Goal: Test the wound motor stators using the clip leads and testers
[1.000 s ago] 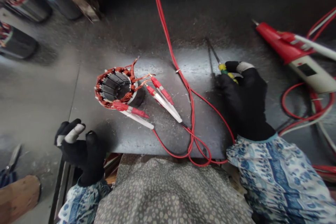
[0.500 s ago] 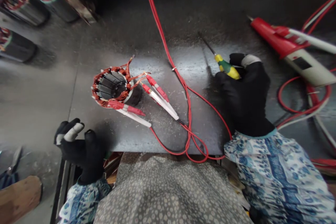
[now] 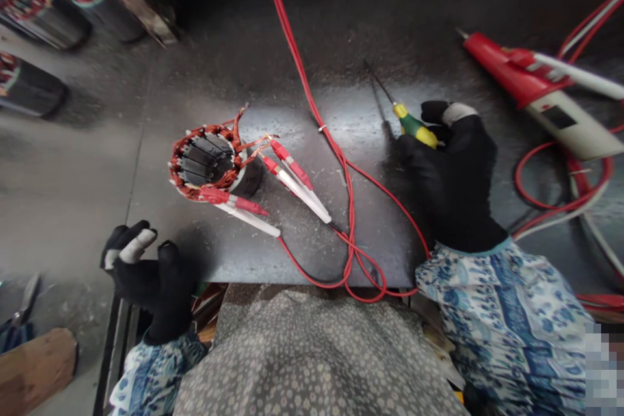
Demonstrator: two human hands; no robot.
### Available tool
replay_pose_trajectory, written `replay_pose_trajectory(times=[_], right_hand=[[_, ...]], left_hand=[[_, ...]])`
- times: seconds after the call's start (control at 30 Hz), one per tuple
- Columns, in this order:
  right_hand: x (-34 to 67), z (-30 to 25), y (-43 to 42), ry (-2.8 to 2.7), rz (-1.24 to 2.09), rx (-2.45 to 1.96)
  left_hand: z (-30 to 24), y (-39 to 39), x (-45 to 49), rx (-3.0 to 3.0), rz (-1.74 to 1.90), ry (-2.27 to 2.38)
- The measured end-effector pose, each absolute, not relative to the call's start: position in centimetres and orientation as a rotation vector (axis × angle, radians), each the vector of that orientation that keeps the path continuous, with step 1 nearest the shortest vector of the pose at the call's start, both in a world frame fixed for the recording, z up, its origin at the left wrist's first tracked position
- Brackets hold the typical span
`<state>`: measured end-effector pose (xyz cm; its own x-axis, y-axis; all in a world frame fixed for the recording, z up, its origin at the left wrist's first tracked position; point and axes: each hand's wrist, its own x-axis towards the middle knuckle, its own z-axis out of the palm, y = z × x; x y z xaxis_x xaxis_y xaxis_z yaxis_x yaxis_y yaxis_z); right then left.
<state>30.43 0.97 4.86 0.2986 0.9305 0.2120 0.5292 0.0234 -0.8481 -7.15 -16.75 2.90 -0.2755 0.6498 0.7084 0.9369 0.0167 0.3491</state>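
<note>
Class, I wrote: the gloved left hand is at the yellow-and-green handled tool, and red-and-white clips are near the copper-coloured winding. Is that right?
Not quite: the head view shows the gloved right hand, not the left hand, at the yellow-and-green handled tool. Red-and-white clips are near the copper-coloured winding, as you wrote.

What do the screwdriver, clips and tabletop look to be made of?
Screwdriver: glossy yellow-green handle, probably plastic; thin, dark, straight shaft, likely steel. Clips: smooth red and white coverings, plastic or rubber, hard to tell. Tabletop: dark, scuffed, probably sheet metal, given its bright sheen.
</note>
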Motion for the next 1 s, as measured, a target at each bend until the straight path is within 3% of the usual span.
replay_pose_trajectory(times=[0.13,0.3,0.5,0.63,1.0], right_hand=[[30.5,4.0,1.0,-1.38,0.478,-1.654],[30.0,4.6,0.5,-1.73,0.094,-1.381],[22.1,9.4,1.0,-2.226,0.455,-0.575],[17.9,9.0,3.3,-2.477,0.501,-0.255],[17.5,5.5,2.7,-2.493,0.234,-0.343]], left_hand=[[3.0,-16.9,-7.0,-1.624,-1.122,-1.985],[2.6,-17.2,-7.3,-1.666,-1.154,-1.958],[2.7,-17.2,-7.0,-1.661,-1.188,-1.961],[2.9,-17.1,-6.8,-1.689,-1.22,-1.928],[2.8,-17.4,-6.9,-1.711,-1.249,-1.909]])
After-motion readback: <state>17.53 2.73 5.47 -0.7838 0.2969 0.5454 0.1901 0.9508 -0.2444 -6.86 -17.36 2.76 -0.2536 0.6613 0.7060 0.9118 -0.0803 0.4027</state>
